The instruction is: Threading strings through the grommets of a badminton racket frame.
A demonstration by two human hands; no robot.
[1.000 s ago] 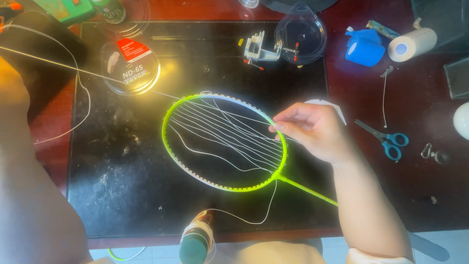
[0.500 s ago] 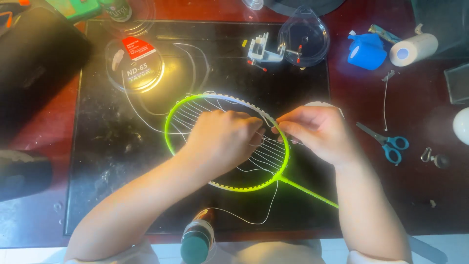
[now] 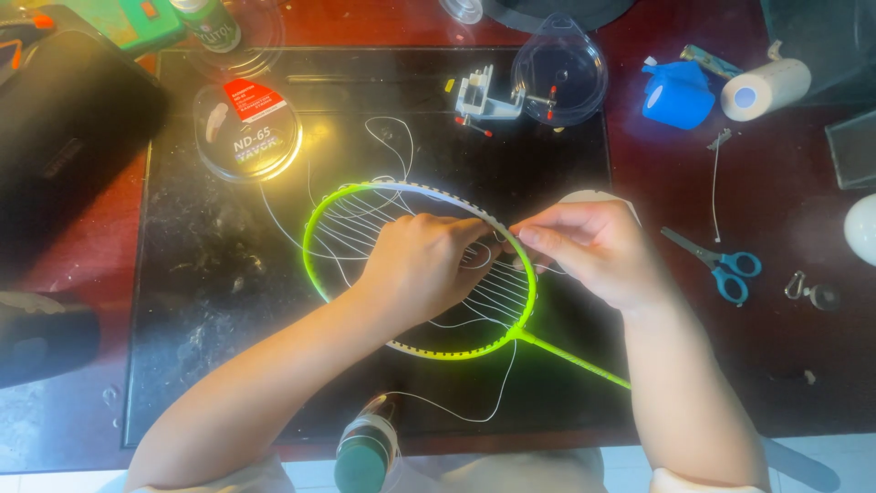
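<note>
- A bright green racket (image 3: 321,265) lies flat at the centre of the frame on a black mat (image 3: 210,301), its thin shaft running toward the lower right.
- The left hand (image 3: 422,265) rests over the middle of the racket head, fingers curled down among the loose white string (image 3: 360,219); it looks closed on strands near the right side of the frame.
- The right hand (image 3: 593,246) sits just right of the racket head, thumb and fingertips pinched together on string at the rim, almost touching the left hand.
- Slack string loops over the mat above the racket and curls below it toward a spool (image 3: 365,447) at the bottom edge.
- Upper left: a round clear string package (image 3: 248,132) with a red label.
- Top centre: a small white clamp (image 3: 482,99) beside a clear plastic lid (image 3: 561,71).
- Right, on the dark red worktop (image 3: 785,347): blue-handled scissors (image 3: 721,265), a blue tape roll (image 3: 677,96), and a white roll (image 3: 765,89).
</note>
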